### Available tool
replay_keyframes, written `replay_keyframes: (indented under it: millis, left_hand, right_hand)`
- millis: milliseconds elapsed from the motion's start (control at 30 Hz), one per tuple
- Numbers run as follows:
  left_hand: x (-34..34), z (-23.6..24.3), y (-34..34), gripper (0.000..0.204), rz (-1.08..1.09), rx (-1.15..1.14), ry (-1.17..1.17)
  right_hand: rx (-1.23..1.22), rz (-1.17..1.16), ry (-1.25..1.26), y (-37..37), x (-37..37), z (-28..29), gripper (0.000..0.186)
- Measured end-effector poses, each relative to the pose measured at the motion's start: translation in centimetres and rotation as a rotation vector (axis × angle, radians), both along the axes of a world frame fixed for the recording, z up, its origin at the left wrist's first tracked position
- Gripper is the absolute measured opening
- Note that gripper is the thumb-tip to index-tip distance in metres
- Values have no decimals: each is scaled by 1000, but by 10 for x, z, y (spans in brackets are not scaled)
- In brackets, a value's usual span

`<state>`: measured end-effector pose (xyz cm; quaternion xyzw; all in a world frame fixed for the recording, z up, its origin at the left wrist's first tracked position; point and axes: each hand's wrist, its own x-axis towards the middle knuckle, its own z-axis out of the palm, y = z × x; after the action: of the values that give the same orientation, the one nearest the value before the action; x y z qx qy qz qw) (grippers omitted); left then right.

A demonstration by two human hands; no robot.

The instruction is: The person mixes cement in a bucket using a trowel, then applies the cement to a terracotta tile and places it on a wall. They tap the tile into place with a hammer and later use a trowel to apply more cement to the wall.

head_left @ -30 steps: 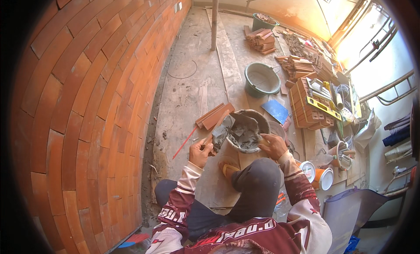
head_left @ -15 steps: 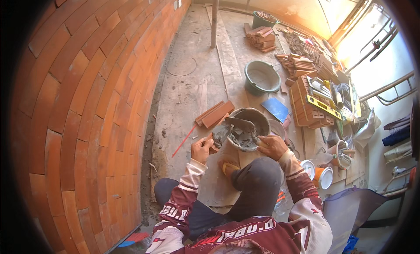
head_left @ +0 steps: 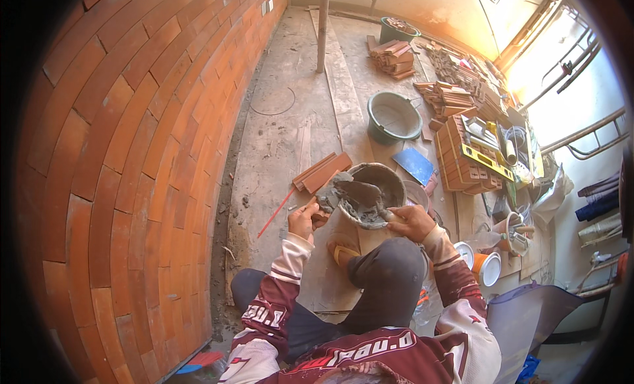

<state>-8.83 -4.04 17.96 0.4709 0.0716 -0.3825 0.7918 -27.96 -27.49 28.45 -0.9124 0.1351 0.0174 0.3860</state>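
My left hand (head_left: 302,219) grips a terracotta tile piece (head_left: 320,215) topped with wet grey mortar (head_left: 327,197), just left of the mortar bucket (head_left: 400,184). My right hand (head_left: 411,223) is closed round the handle of a trowel (head_left: 360,193), whose mortar-smeared blade lies over the bucket and reaches the piece in my left hand. The bucket sits on the floor beyond my bent knee (head_left: 389,265), holding grey mortar. A few loose terracotta tiles (head_left: 320,169) lie behind my left hand, with a thin red stick (head_left: 274,215) beside them.
A brick wall (head_left: 119,186) runs along the left. A pole (head_left: 322,34) stands behind. Right are a green basin (head_left: 380,129), blue board (head_left: 413,164), tile stacks (head_left: 391,59), bricks (head_left: 462,166) topped with a yellow level (head_left: 487,162), orange pails (head_left: 487,268), metal frames (head_left: 574,143).
The trowel blade has shifted left across the bucket toward the piece in my left hand, with mortar now heaped at its tip. Both hands stay in nearly the same places.
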Motion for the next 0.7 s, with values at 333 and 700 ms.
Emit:
replay_keyframes:
  millis: [333, 700]
  left_hand:
    - [-3, 9, -24, 18, 73, -63, 78]
    - [4, -19, 16, 21, -40, -214, 2]
  right_hand:
    - [564, -212, 190, -10, -3, -27, 32]
    - [631, -244, 40, -15, 8, -24, 28]
